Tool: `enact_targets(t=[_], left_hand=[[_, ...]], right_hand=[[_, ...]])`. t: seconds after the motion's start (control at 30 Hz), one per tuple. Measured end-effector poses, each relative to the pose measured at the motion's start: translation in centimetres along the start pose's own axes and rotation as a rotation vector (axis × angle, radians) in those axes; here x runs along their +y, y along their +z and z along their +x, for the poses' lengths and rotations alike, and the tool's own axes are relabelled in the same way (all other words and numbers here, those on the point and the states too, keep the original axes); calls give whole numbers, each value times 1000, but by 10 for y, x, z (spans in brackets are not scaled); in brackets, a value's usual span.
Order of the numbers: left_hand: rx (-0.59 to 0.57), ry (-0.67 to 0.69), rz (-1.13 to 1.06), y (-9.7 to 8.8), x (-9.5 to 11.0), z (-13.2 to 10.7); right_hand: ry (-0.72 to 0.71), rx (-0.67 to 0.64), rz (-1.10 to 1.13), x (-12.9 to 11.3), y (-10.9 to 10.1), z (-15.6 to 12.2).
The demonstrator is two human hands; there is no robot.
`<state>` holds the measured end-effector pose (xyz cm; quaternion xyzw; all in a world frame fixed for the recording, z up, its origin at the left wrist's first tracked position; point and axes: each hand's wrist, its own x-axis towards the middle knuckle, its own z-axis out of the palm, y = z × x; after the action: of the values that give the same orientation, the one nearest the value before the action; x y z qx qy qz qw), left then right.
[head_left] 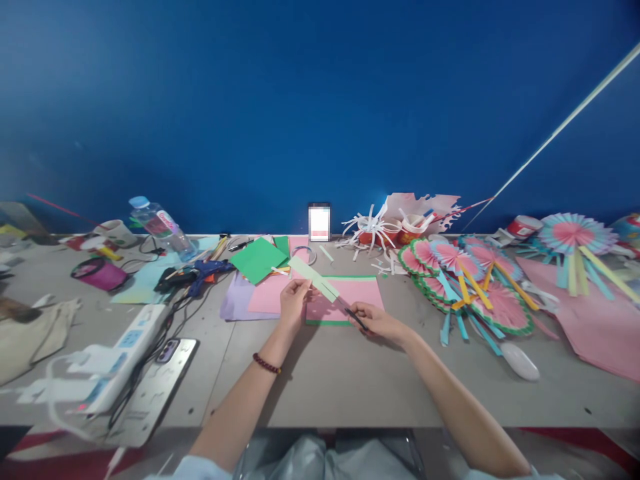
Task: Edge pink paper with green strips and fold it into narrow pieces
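My left hand [296, 299] pinches a pale green paper strip [314, 277] by its lower edge, holding it slanted above the table. In my right hand [377, 321] is a pair of scissors [358, 319] with dark handles, its blades reaching to the right end of the strip. A dark line, perhaps a slit or a blade, shows along that end. Beneath the hands lies a pink sheet [363, 299] with green borders. To its left are more pink and lilac sheets [234, 300], partly covered by green paper squares [259, 259].
Folded paper fans [493, 303] with coloured strips and a white computer mouse [520, 362] lie to the right. At left are a phone [163, 387], a power strip [125, 357] with cables, and a tilted bottle [163, 225]. A lit screen [319, 223] stands against the blue wall.
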<state>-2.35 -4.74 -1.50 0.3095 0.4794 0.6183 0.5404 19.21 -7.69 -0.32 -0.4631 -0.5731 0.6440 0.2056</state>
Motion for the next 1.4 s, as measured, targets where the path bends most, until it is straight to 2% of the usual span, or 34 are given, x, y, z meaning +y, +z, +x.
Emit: enact_targets(t=[0.83,1.1,1.4], left_hand=[[12,-15,21,0,2,1],[16,-8,33,1,3,0],[5,-11,11,-1,1,1]], right_hand=[[48,23,34,-6,2,-4],[44,19,41,4,0,-1],[26,22,10,3,-1,0]])
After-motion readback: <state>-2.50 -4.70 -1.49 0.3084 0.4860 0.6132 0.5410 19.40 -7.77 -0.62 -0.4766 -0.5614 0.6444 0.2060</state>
